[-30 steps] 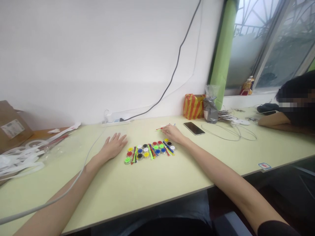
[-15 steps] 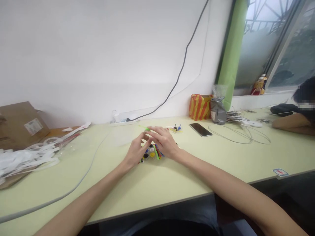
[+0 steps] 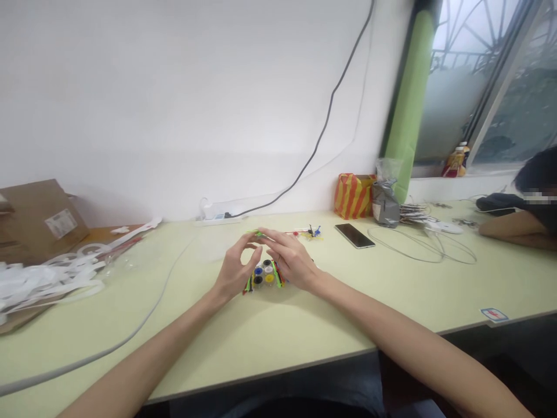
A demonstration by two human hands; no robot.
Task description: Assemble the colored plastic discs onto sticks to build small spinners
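Both hands meet at their fingertips over the table. My left hand curves its fingers and thumb around a gap and pinches a small bright-green piece at the top. My right hand reaches over from the other side, its fingertips closed on the same green piece; its exact kind is too small to make out. Just below lies a group of small round pots with blue, white, black and yellow tops. Thin coloured plastic pieces lie at both sides of them, partly hidden by my right hand.
More coloured plastic pieces lie behind my right hand, near a phone. A striped bag and a grey pouch stand farther back. Left are a grey cable, white strips and a cardboard box. Another person's arm rests at right.
The green piece has turned, and its thin end no longer sticks out to the left as before. My left thumb has moved away from my right hand, and the view has tilted slightly.
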